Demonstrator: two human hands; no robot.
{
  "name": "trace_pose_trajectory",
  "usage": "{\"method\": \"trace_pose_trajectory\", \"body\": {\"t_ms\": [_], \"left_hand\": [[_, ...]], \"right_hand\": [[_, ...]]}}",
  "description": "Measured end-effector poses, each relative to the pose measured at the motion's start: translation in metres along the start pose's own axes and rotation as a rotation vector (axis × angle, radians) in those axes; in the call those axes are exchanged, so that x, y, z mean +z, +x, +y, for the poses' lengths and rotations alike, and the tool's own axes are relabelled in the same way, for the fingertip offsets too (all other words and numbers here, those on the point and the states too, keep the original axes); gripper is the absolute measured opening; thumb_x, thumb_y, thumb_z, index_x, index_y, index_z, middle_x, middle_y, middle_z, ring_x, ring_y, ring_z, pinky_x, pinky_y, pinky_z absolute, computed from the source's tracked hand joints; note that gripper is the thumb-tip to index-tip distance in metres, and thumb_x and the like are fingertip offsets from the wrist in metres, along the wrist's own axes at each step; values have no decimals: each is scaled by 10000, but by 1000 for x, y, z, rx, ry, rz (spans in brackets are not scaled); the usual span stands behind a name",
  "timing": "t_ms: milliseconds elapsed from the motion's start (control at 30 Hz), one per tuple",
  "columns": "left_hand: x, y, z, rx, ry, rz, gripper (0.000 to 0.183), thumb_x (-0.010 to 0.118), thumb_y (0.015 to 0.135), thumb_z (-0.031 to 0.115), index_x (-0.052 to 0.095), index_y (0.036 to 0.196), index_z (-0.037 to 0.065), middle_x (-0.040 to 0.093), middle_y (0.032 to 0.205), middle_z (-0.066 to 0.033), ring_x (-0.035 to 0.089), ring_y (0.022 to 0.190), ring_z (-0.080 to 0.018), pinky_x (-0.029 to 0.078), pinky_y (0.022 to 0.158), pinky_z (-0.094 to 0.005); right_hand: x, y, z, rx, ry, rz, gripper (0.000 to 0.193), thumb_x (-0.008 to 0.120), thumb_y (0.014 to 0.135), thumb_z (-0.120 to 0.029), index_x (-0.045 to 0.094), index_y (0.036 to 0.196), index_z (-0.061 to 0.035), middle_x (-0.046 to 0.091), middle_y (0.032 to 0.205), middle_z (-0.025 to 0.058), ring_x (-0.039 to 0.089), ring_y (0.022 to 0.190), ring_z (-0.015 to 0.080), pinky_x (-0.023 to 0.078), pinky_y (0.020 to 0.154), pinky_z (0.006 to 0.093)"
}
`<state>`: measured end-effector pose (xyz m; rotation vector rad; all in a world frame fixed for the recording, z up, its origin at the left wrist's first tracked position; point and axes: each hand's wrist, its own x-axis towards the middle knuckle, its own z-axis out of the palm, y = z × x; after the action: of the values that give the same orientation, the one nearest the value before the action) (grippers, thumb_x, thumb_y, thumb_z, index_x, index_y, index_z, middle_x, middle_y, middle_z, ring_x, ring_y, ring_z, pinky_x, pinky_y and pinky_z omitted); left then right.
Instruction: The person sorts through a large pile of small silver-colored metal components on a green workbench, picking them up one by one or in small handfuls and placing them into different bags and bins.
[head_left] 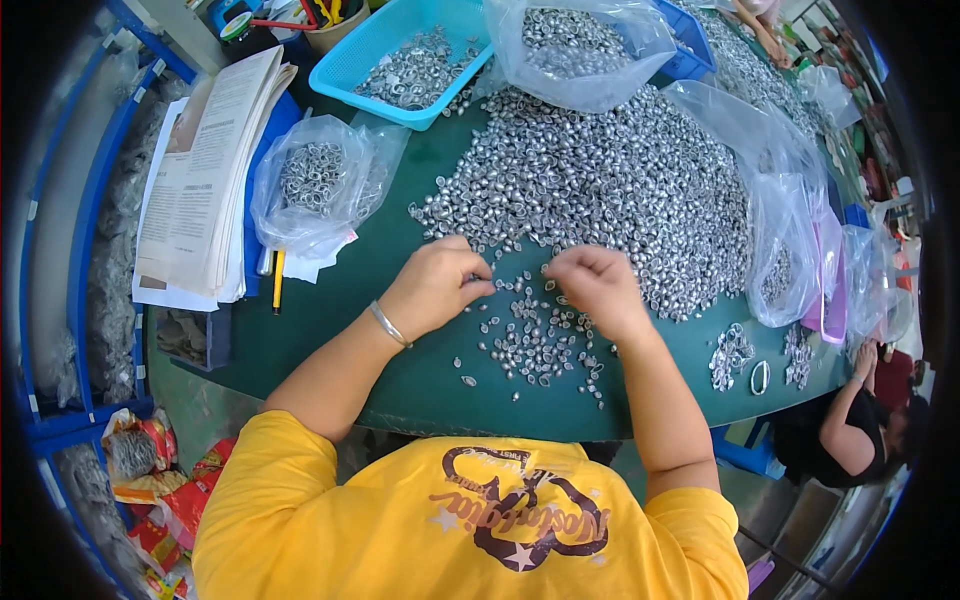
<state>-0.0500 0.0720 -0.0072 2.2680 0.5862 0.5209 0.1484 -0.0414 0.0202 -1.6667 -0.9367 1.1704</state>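
Observation:
Both my hands are low over a green tabletop (300,350), at the near edge of a big heap of small silver metal pieces (600,190). My left hand (440,283), with a bangle on its wrist, has its fingers curled toward the thumb; what they hold, if anything, is too small to make out. To the right, my right hand (603,288) is bent into a pinch, its fingertips beside the heap's edge and their contents hidden. Between and below the hands lies a loose scatter of the same small oval pieces (540,345).
Behind the heap stand a light-blue basket (345,75) and a clear plastic bag (590,95), both holding metal parts. At left are a bag of rings (312,185), a newspaper stack (205,190) and a yellow pencil (278,285). More bags (785,245) line the right; co-workers sit beyond.

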Motion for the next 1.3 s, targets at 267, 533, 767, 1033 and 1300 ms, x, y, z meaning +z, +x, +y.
{"method": "trace_pose_trajectory", "body": {"t_ms": [267,533,767,1033,1300], "left_hand": [[-7,8,12,-523,-932,-70,59,573,827,37,573,877,6,571,753,-54,501,593,-98,382,458,-202],[-8,9,3,-519,-1284,22,23,523,841,55,523,841,32,535,702,-53,449,554,-71,315,410,-183],[18,14,28,-101,-253,-39,94,668,774,55,673,868,47,542,686,-19,516,600,-113,425,567,-242],[35,36,35,89,-20,68,86,646,775,64,667,858,63,571,727,-93,588,680,-262,472,602,-339],[71,55,39,273,210,34,53,663,751,84,645,801,84,540,742,-89,583,680,-281,478,592,-373]], "right_hand": [[24,-4,18,-683,-909,87,95,638,764,-112,625,857,-94,541,706,71,600,633,276,477,527,381],[-15,-10,9,16,698,-64,97,508,890,-108,547,858,-25,508,642,30,353,433,73,223,382,201],[-11,-18,25,-203,-273,195,134,642,831,-134,671,892,-18,656,751,63,613,652,147,487,596,279],[-23,-21,32,-338,-208,180,91,609,824,-81,631,845,4,605,689,53,545,568,127,432,498,258],[-38,-41,16,-89,-15,140,147,646,845,-139,678,881,-1,570,639,-41,485,564,24,387,483,195]]}}
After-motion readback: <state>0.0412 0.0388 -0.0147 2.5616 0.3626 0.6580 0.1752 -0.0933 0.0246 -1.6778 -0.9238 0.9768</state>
